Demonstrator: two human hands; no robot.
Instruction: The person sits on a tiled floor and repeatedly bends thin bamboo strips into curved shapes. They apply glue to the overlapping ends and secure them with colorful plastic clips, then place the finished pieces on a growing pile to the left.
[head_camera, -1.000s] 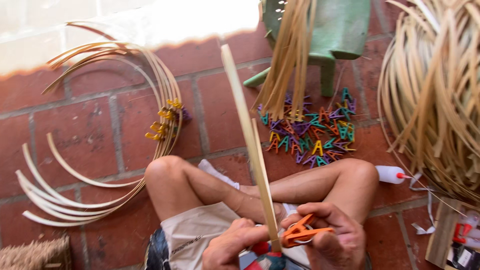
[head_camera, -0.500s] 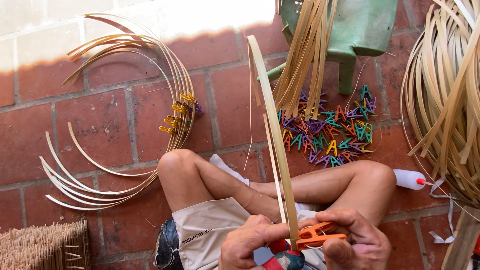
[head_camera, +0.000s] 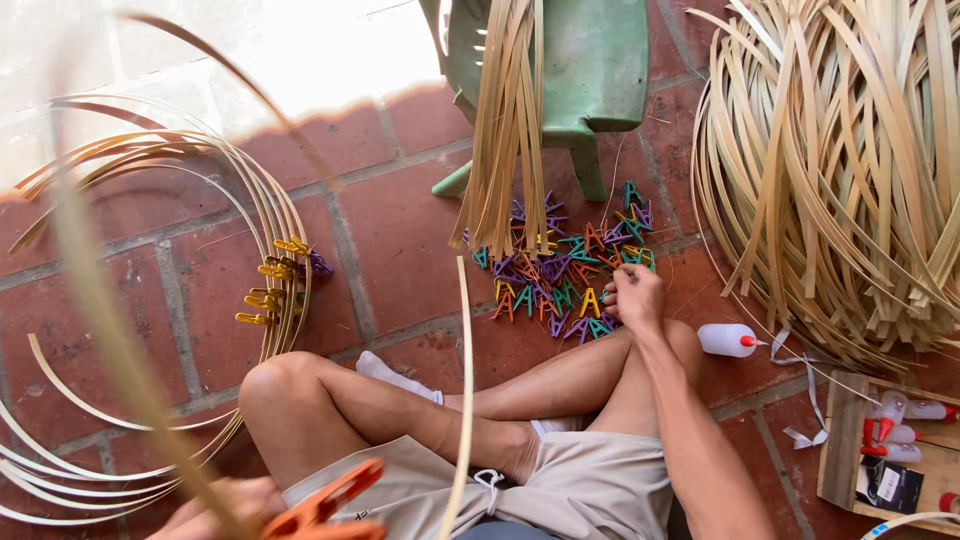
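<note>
I sit cross-legged on a red brick floor. My left hand (head_camera: 228, 506) is low at the bottom left, closed around a long pale cane strip (head_camera: 95, 300) that rises blurred toward the upper left. An orange spring clamp (head_camera: 322, 508) sits on the strip beside that hand. A second part of the strip (head_camera: 464, 400) curves up over my lap. My right hand (head_camera: 634, 297) is stretched past my knee, fingers curled at the near edge of a pile of coloured pegs (head_camera: 560, 270). Whether it grips a peg is unclear.
A green plastic chair (head_camera: 590, 70) stands beyond the pegs, with a bundle of cane strips (head_camera: 510, 120) hanging off it. A big coil of cane (head_camera: 840, 170) fills the right. Looped strips with yellow pegs (head_camera: 270, 285) lie left. A white glue bottle (head_camera: 728, 340) and wooden box (head_camera: 880, 450) sit right.
My right hand has let go of the orange clamp and reached forward to the peg pile. The strip in my left hand has swung to the left.
</note>
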